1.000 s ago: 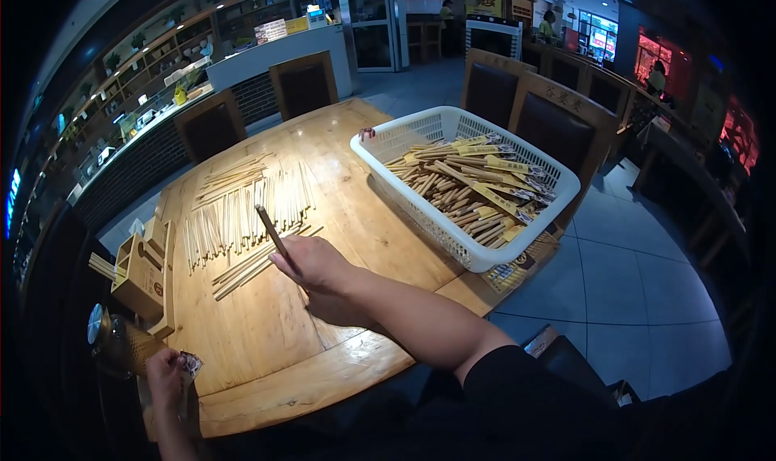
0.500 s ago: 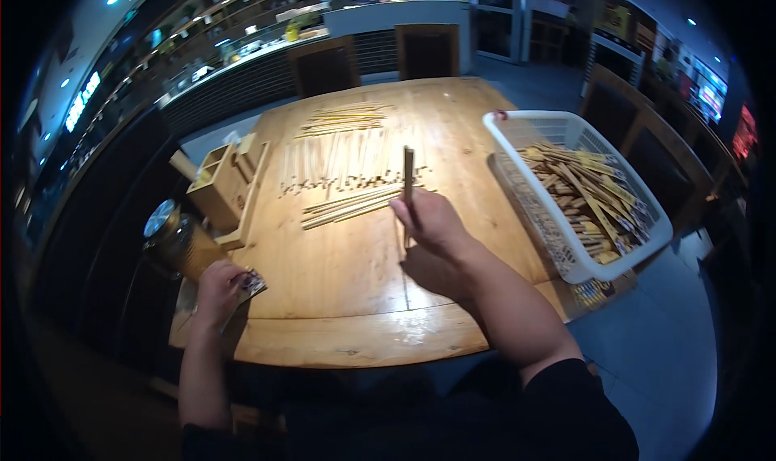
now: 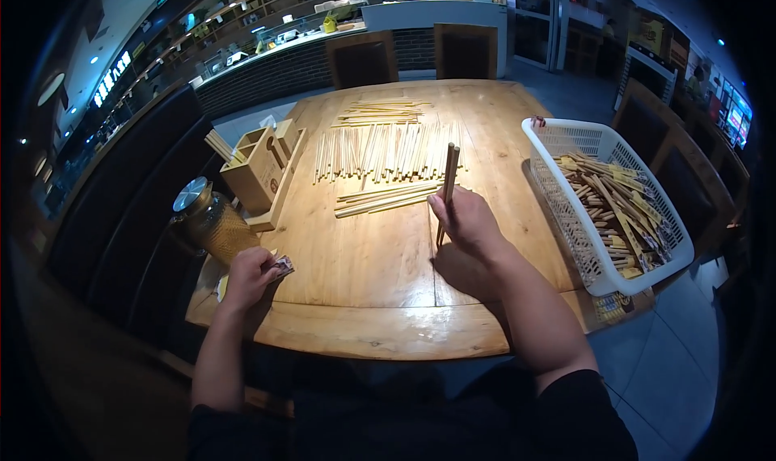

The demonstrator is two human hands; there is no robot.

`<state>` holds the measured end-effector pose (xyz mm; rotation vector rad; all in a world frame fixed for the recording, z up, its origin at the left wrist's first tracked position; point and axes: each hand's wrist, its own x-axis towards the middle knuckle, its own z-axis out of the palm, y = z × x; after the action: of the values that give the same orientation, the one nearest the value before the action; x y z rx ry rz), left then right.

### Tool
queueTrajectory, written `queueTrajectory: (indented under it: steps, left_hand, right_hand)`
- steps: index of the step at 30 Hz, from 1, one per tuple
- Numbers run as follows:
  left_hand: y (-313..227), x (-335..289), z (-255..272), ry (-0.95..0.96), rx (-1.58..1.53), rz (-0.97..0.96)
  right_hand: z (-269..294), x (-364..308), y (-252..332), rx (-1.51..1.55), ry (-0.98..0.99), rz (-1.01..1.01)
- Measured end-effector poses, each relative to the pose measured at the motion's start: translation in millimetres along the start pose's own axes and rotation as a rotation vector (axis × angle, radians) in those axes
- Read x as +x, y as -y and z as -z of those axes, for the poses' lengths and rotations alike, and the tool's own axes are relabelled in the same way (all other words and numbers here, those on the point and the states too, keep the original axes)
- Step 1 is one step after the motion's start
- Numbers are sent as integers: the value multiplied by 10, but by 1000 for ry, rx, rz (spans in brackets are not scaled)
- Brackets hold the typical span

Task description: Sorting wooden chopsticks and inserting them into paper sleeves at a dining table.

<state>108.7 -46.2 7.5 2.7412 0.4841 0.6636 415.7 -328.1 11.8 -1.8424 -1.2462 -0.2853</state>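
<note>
My right hand (image 3: 473,221) is closed around a pair of chopsticks (image 3: 451,170), held upright over the middle of the wooden table (image 3: 388,267). Their lower tips come out beneath the fist. Beyond it, bare chopsticks lie in groups: a few slanting ones (image 3: 384,201) nearest, a wide row (image 3: 380,150) pointing away from me, and more lying crosswise (image 3: 380,111) farther back. At the table's left front, my left hand (image 3: 251,275) has its fingers closed on a crumpled printed wrapper (image 3: 283,266), part of which the hand hides.
A white plastic basket (image 3: 594,275) full of wrapped chopsticks stands along the right edge. On the left are a glass jug (image 3: 222,227) with a metal lid and a wooden caddy (image 3: 257,174). Chairs (image 3: 361,61) stand behind the table and at the right.
The whole view has shifted, so the table and basket appear farther right. Both hands keep their grips; the two chopsticks in my right hand now show slightly apart at the top.
</note>
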Motion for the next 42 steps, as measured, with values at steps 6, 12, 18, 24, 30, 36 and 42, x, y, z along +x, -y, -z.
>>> queueTrajectory:
  steps: [6,12,18,24,30,36,42]
  left_hand:
    - [145,-50,-45,-44,54,42]
    - [67,-3,-3,-106,-14,-83]
    - [-236,298,144,-182,-306,67]
    - [-718,925,127,-481,-642,52]
    - [-974,1317,-508,-541,-1322,240]
    - [-1241,1355,-1034,-529,-1372,291]
    - [-1136,1256,-1182,-488,-1371,334]
  right_hand:
    - [12,4,28,2,-4,13]
    - [32,8,63,56,28,-58]
    - [10,-12,-26,251,-59,-118]
    - [-38,-3,35,909,5,-323]
    - [73,34,244,896,186,-525]
    - [142,52,226,902,404,-614]
    - [102,41,319,682,389,-555]
